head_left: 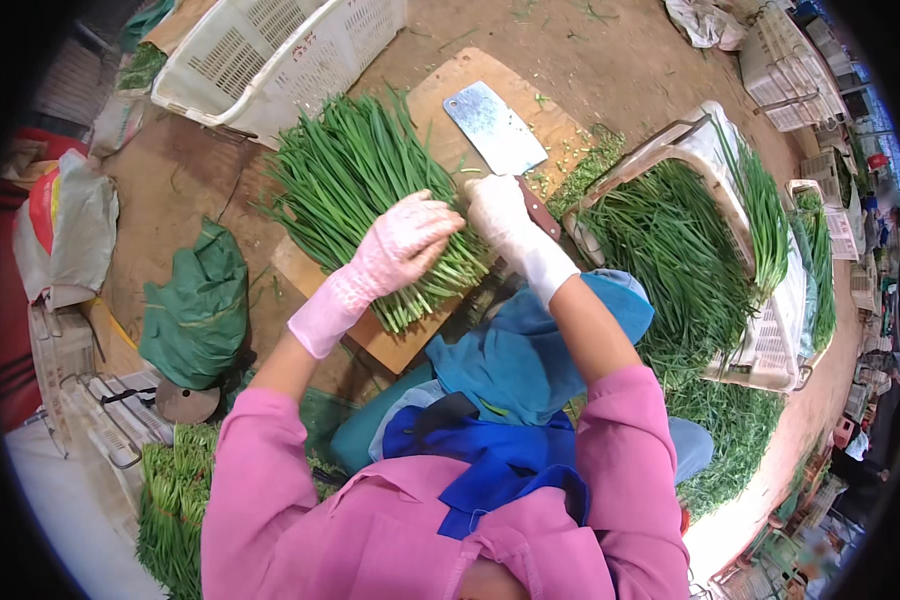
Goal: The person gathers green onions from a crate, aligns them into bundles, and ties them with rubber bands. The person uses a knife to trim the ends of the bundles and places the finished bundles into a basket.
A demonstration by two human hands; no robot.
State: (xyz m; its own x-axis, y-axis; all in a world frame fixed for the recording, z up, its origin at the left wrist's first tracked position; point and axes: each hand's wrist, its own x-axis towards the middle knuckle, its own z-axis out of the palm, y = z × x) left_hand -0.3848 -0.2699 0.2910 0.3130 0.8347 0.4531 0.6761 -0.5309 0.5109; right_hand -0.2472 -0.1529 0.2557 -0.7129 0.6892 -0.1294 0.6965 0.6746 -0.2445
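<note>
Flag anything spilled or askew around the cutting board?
Chopped green trimmings are scattered off the wooden board onto the dirt floor beside the cleaver. The chive bundle under both hands lies tidy.

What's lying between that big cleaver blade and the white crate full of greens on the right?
In the head view, between the cleaver and the white crate lie chopped green trimmings, scattered over the wooden board's edge and the dirt floor.

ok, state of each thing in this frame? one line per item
left hand: gloved, pressing flat on the chive bundle
right hand: gloved, grip closed on the cleaver handle
cleaver: blade lying flat on the board, not cutting
chive bundle: fanned out across the cutting board
cutting board: flat on the ground, green trimmings on it
white crate: lined, filled with chives
empty crate: tipped on its side
</note>
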